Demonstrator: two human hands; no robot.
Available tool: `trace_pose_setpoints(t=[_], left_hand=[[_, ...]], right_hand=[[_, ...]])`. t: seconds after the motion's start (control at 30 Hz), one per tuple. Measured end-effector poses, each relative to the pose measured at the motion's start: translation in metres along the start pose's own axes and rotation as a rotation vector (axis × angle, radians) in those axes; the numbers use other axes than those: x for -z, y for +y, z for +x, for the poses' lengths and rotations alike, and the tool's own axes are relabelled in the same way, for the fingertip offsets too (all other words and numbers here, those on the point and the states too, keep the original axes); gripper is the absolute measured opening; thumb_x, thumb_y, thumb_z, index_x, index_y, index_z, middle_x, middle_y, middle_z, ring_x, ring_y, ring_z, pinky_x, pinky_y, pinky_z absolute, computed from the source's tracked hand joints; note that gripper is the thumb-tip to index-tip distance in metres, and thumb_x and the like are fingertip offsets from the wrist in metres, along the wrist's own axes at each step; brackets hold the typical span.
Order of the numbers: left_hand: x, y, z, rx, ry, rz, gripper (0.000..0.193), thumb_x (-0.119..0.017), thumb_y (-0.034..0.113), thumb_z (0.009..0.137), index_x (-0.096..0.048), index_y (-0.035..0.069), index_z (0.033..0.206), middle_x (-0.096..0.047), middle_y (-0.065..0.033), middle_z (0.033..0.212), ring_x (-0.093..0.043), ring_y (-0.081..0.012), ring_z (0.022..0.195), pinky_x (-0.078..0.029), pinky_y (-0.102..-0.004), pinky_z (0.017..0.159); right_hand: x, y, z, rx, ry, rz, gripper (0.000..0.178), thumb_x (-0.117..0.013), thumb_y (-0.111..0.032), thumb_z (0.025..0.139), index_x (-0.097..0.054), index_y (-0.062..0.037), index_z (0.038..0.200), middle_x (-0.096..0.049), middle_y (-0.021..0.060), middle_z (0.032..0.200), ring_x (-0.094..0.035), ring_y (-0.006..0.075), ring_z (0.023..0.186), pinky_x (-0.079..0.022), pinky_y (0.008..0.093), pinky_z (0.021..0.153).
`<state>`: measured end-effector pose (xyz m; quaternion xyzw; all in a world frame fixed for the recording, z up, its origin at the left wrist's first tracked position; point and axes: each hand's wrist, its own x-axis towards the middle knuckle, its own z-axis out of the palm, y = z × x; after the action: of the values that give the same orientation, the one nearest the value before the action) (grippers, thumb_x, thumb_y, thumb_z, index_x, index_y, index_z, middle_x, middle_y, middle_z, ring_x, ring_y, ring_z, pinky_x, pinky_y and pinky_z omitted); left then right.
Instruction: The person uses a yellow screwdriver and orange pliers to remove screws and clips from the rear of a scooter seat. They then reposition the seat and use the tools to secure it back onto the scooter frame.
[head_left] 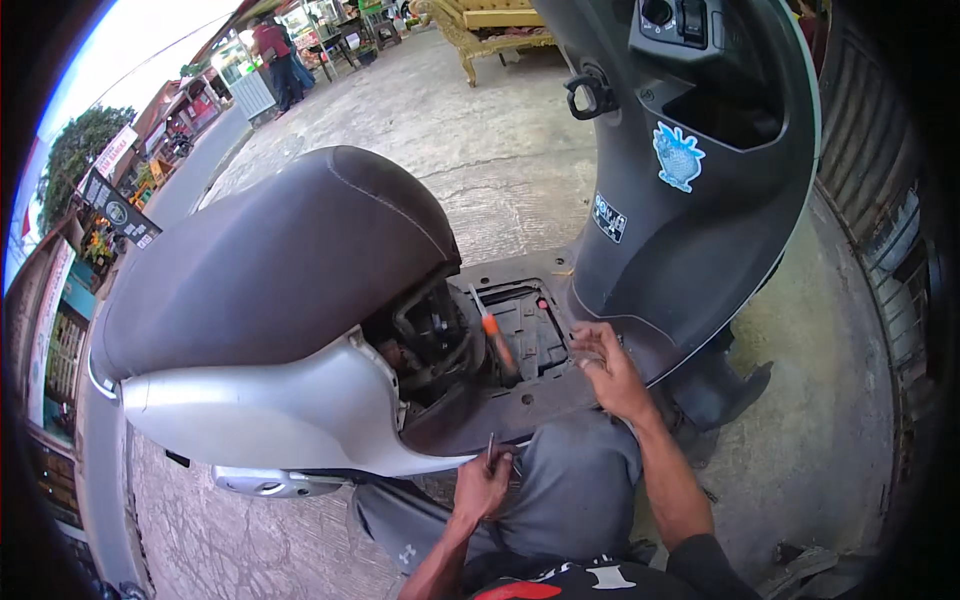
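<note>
My left hand (483,484) is closed above my knee, near the side of a scooter (265,412). A slim dark rod (491,450), perhaps a small tool, sticks up from its fingers; its lower part is hidden. My right hand (612,376) hovers over the right edge of the scooter's footboard (460,432), fingers loosely bent and apart, with nothing visible in them. Between the hands, an orange-handled screwdriver (496,338) leans in the uncovered footboard compartment (535,335). Left of it, a dark opening (425,335) under the seat shows inner parts.
The brown seat (280,250) rises at left, and the grey front panel (690,230) with a hook (590,95) stands at right. A ribbed metal shutter (880,150) borders the far right. Beyond the concrete are a gold bench (490,25) and people (275,60) by a stall.
</note>
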<state>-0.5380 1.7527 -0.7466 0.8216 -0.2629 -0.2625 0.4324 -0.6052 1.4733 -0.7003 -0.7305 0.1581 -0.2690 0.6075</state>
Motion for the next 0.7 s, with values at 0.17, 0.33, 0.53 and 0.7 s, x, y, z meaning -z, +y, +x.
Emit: trace_pose_setpoints(t=[0.17, 0.33, 0.53, 0.7], left_hand=[[-0.023, 0.003, 0.005, 0.085, -0.083, -0.063, 0.021, -0.059, 0.015, 0.105, -0.073, 0.001, 0.112, -0.073, -0.0084, 0.080, -0.068, -0.0133, 0.077, -0.054, -0.0317, 0.075], [-0.040, 0.003, 0.006, -0.064, -0.029, -0.051, 0.023, -0.061, 0.019, 0.102, -0.075, 0.007, 0.115, -0.067, -0.0136, 0.074, -0.067, -0.0238, 0.070, -0.053, -0.0390, 0.069], [-0.048, 0.000, -0.011, 0.111, -0.190, -0.056, 0.027, -0.059, 0.027, 0.104, -0.074, 0.010, 0.118, -0.075, -0.0204, 0.089, -0.077, -0.0357, 0.088, -0.058, -0.0455, 0.079], [-0.091, -0.090, -0.034, 0.344, -0.194, 0.051, 0.031, -0.061, 0.031, 0.102, -0.075, 0.006, 0.117, -0.078, -0.0150, 0.090, -0.077, -0.0291, 0.087, -0.057, -0.0422, 0.081]], right_hand=[[-0.001, 0.013, 0.058, 0.044, -0.174, -0.402, 0.047, -0.071, -0.026, 0.097, -0.058, -0.0030, 0.136, -0.056, 0.0186, 0.139, -0.059, 0.0357, 0.128, -0.046, 0.0428, 0.110], [-0.051, 0.064, 0.160, -0.036, -0.074, -0.723, 0.055, -0.069, -0.037, 0.098, -0.057, -0.0017, 0.137, -0.048, 0.0216, 0.148, -0.054, 0.0418, 0.133, -0.045, 0.0502, 0.111], [-0.062, 0.112, 0.263, -0.134, -0.077, -0.978, 0.043, -0.064, -0.026, 0.097, -0.061, -0.0020, 0.132, -0.054, 0.0251, 0.141, -0.054, 0.0462, 0.133, -0.046, 0.0558, 0.110], [-0.091, 0.114, 0.209, 0.045, -0.180, -0.897, 0.028, -0.060, -0.016, 0.095, -0.066, 0.0002, 0.117, -0.064, 0.0265, 0.122, -0.064, 0.0462, 0.115, -0.053, 0.0547, 0.096]])
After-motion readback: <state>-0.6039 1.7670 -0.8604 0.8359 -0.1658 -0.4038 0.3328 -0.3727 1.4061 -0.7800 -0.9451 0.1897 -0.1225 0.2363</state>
